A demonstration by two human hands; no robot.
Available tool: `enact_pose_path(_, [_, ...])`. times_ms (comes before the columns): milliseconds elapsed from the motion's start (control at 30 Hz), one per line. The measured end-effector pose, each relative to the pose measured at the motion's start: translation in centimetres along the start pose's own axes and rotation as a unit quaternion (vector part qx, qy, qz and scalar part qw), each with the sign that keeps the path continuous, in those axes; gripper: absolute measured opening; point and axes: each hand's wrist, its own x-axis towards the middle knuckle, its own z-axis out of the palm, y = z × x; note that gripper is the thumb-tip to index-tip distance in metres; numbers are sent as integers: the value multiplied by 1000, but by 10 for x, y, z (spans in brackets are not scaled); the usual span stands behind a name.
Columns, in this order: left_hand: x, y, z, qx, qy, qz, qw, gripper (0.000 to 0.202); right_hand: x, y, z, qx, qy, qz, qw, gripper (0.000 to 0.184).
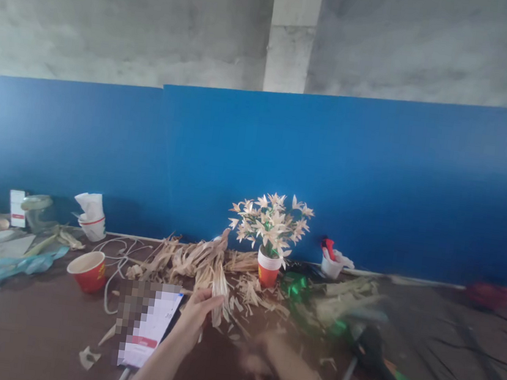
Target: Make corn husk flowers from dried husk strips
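Note:
My left hand (202, 308) is closed, thumb and fingers pinching a pale dried corn husk (219, 286) that stands up from the grip. My right hand (267, 361) is smeared by motion low over the brown table, and its fingers cannot be made out. Just beyond both hands, a bunch of pale pointed-petal flowers (272, 220) rises from a red and white paper cup (268, 273). A heap of dried husks (194, 260) lies behind my left hand, and small husk scraps (252, 295) are scattered in front of the cup.
A lit phone (150, 331) lies beside my left forearm. To the left are a red paper cup (86, 271), a white cable (118, 256) and a glass jar (38, 213). A black-handled tool (380, 360) and green tape (297, 286) are at right. A blue partition (220, 161) stands behind.

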Motion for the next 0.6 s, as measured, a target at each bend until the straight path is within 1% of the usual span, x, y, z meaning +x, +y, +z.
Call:
enact_pose_path(133, [-1,0,2,-12,1,-14,1000,22,0,1,0,2,-2,-1,1000,22])
enact_pose_path(267, [-3,1,4,-14,-13,-17,1000,22,2,2,0,3,0,1,1000,25])
enact_pose_path(367, [-4,2,5,-10,-9,-16,1000,23,2,4,0,9,3,-2,1000,26])
enact_pose_path(500, [-4,3,5,-20,-8,-17,1000,28,3,6,-1,17,-1,-6,1000,24])
enact_pose_path(600, [-5,5,6,-16,-4,-19,1000,28,3,6,-1,18,-5,-7,1000,23])
